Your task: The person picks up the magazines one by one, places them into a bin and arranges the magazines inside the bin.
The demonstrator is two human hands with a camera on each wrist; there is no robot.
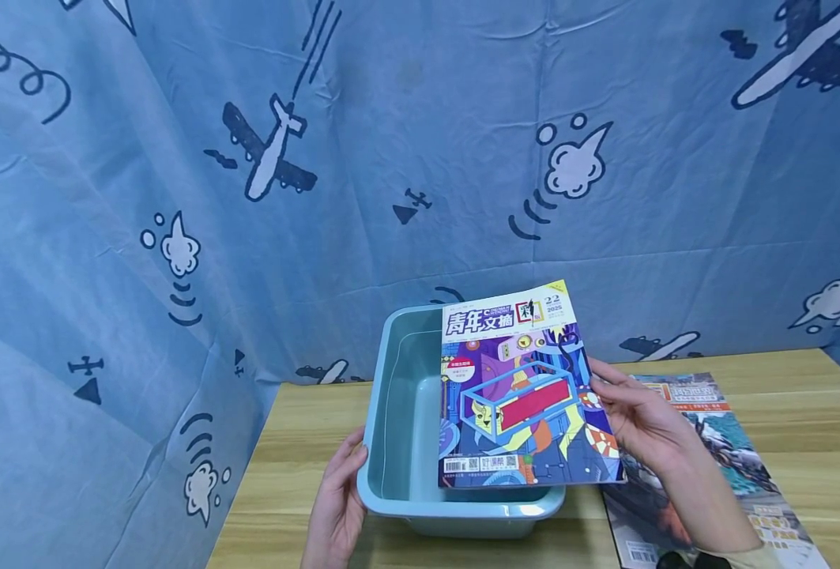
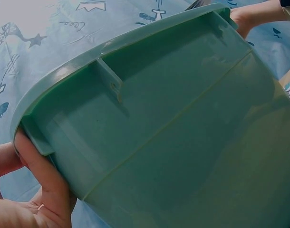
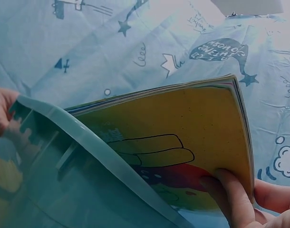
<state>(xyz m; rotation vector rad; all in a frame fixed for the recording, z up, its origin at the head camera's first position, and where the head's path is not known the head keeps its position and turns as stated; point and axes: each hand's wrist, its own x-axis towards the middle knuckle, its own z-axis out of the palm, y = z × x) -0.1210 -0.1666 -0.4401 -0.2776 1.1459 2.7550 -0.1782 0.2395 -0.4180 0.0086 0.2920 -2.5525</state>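
A teal plastic basin (image 1: pixel 408 395) stands on the table, and my left hand (image 1: pixel 341 494) grips its left rim near the front corner. In the left wrist view, fingers of that hand (image 2: pixel 45 180) press under the lip of the rim. My right hand (image 1: pixel 643 415) holds a colourful magazine (image 1: pixel 519 395) by its right edge, with the cover facing up. The magazine hangs over the basin's right half and hides that part of it. In the right wrist view its yellow back cover (image 3: pixel 202 123) shows, pinched at the corner by the right hand (image 3: pixel 249 199).
A second magazine (image 1: pixel 732 466) lies on the wooden table (image 1: pixel 796 395) to the right, partly covered by my right forearm. Behind the table hangs a blue cloth (image 1: pixel 420 158) printed with planes and clouds; it also covers the left side.
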